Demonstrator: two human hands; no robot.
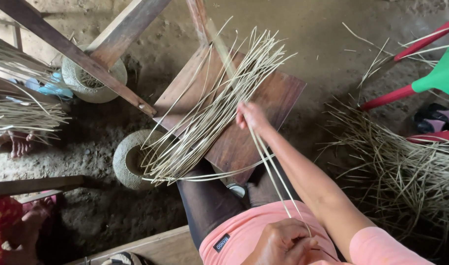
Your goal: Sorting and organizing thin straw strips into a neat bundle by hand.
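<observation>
Head view: one wooden board (pixel 264 105) rests across the person's lap and carries one fanned bundle of pale strips (pixel 205 113), too many to count; two round woven baskets (pixel 131 159) sit on the dirt floor to the left, one loose heap of strips (pixel 406 167) lies to the right, and one green-and-red chair (pixel 440 73) stands at the upper right. The right hand (pixel 251 117) is extended over the board, fingers closed on the upper end of a few long strips (pixel 271 169), two or three. These strips run taut from it down to the left hand (pixel 283 243), which sits near the lap, curled into a loose fist around their lower end, apart from the bundle.
</observation>
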